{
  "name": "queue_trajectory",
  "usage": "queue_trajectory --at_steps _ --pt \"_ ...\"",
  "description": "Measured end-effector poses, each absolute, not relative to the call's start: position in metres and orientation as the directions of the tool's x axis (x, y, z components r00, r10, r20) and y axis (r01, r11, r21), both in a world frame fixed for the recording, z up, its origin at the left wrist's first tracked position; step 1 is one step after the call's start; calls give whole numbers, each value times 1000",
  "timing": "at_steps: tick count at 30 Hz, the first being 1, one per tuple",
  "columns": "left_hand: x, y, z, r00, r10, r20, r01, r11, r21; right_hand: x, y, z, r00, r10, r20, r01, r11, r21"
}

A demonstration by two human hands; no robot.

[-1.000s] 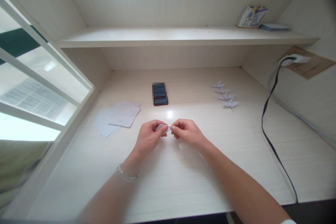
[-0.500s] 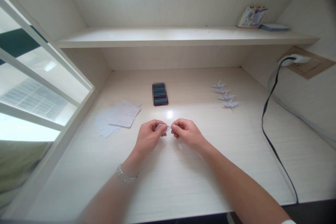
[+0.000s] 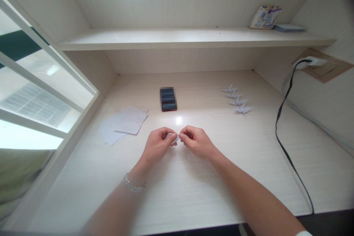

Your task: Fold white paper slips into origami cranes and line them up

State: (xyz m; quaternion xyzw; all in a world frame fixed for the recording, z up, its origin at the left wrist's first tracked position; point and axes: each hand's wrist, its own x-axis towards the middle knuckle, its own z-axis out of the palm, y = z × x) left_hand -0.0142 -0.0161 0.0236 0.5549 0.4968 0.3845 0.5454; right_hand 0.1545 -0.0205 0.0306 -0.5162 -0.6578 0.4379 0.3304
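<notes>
Between my hands is a small piece of folded white paper [image 3: 172, 139], held above the desk near its middle. My left hand [image 3: 159, 142], with a beaded bracelet [image 3: 134, 183] at the wrist, pinches the paper between thumb and fingers. The fingertips of my right hand [image 3: 195, 140] are closed on the paper's right end. Most of the folded shape is hidden by my fingers. To the right stand several folded paper cranes [image 3: 237, 101] in a row. A fanned pile of white paper sheets [image 3: 131, 120] lies to the left.
A dark, pixelated rectangular object [image 3: 168, 99] lies beyond my hands. A black cable [image 3: 279, 125] runs from the wall socket [image 3: 322, 65] down the right side. The shelf [image 3: 166, 38] above holds a patterned packet [image 3: 264, 17] and a flat bluish item [image 3: 289, 28]. Barred railing stands left.
Both hands keep their pinch on the paper. My left hand has shifted slightly right and the folded paper has tilted a little; the rest stays in place.
</notes>
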Motion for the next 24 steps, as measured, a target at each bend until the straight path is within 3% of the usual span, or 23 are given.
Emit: queue_trajectory --at_steps 6,16,24 --pt "-15 -14 25 258 952 -165 42 159 986 154 -22 32 -216 976 -2 361 78 -929" --pt "-14 -17 24 185 983 12 402 -87 912 154 -20 32 -261 965 24 408 132 -904" --pt "-11 -19 24 249 968 -38 417 -72 906 156 -20 34 -257 965 -49 464 79 -882"
